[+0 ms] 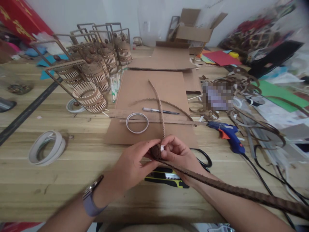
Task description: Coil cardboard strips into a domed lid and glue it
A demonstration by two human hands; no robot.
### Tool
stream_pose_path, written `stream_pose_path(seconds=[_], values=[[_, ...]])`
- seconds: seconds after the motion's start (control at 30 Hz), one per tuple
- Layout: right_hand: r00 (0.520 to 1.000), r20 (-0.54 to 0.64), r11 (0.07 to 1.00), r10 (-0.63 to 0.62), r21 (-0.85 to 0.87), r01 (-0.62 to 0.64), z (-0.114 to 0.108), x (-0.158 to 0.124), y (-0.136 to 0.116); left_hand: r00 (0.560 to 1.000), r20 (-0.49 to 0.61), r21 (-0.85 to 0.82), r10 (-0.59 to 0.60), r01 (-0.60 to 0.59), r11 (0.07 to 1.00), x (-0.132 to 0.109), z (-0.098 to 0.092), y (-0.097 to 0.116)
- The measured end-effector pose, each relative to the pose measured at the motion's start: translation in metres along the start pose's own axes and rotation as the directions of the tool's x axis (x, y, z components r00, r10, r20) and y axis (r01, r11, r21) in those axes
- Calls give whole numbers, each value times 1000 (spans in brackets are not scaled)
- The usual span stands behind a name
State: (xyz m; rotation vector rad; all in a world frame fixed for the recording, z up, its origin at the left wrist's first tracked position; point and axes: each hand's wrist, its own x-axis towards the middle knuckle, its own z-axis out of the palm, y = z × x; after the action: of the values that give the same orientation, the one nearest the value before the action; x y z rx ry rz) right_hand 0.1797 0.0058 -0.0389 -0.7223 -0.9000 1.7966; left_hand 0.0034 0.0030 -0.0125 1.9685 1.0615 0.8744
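Observation:
My left hand [131, 166] and my right hand [178, 154] meet over the near table edge, both pinched on a small tight coil of brown corrugated cardboard strip [156, 151]. One tail of the strip [159, 106] runs away over a flat cardboard sheet [154, 87]. The other tail [241, 191] trails over my right forearm to the lower right. A yellow-and-black utility knife [166, 177] lies just under my hands.
A tape ring [137, 122], wooden ruler [120, 113] and pen [160, 111] lie on the sheet. A blue glue gun [228, 135] with cable lies right, amid strip scraps. Several cardboard lanterns [93, 77] stand back left. Tape rolls [47, 147] sit left.

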Motion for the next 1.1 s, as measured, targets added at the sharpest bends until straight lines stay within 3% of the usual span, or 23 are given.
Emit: stream_pose_path(seconds=[0.17,0.37,0.53,0.67,0.87,0.97,1.1], values=[[994,19,978,-107,-176,109,-1,0,-3,998,-36,24,46,-45,999,-2,0,-1],[981,23,889,-192,-418,184,-6,-2,-8,994,-43,83,103,-99,992,-4,-1,-1],[901,119,647,-418,-657,387,-6,-6,-14,993,-41,105,113,-108,989,-4,-1,-2],[860,229,436,-455,-785,440,-5,-6,-20,988,-57,150,144,-135,979,-5,0,-4],[743,454,112,-491,-813,571,-7,-5,-26,981,-53,212,185,-170,962,-6,0,-6],[717,512,29,-473,-804,594,-7,-5,-28,981,-49,223,187,-172,960,-7,0,-7],[712,532,17,-458,-796,605,-7,-5,-28,992,-62,152,108,-97,984,-8,1,-7]])
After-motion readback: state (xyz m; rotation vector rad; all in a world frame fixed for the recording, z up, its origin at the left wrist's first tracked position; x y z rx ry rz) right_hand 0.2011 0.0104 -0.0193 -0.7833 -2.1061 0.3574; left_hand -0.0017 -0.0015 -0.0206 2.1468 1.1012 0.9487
